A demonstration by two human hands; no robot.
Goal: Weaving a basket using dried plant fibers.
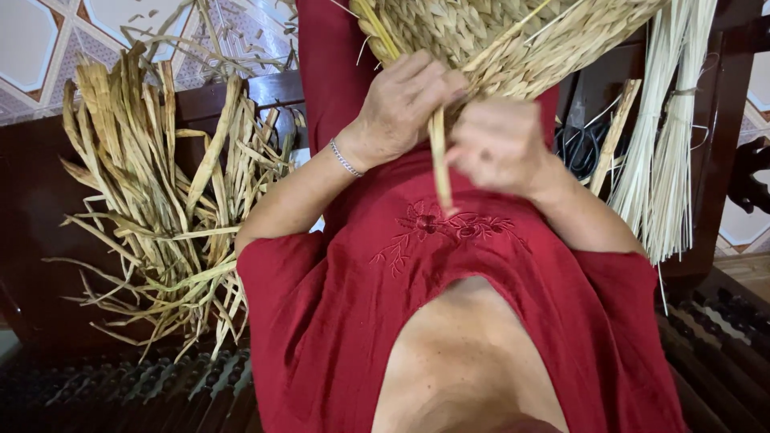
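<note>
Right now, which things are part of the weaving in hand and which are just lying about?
In hand:
- woven straw piece
- loose strand, pinched between left hand and right hand

Lying about:
- pile of dried leaves
- bundle of pale thin stalks
- dark cords beside the stalks

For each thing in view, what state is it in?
Woven piece: partly woven, loose ends sticking out.
Strand: gripped, hanging down.
Left hand: closed on the strand.
Right hand: pinched shut, blurred.
Dried leaves: loose pile.
Pale stalks: bundled, hanging.
</note>
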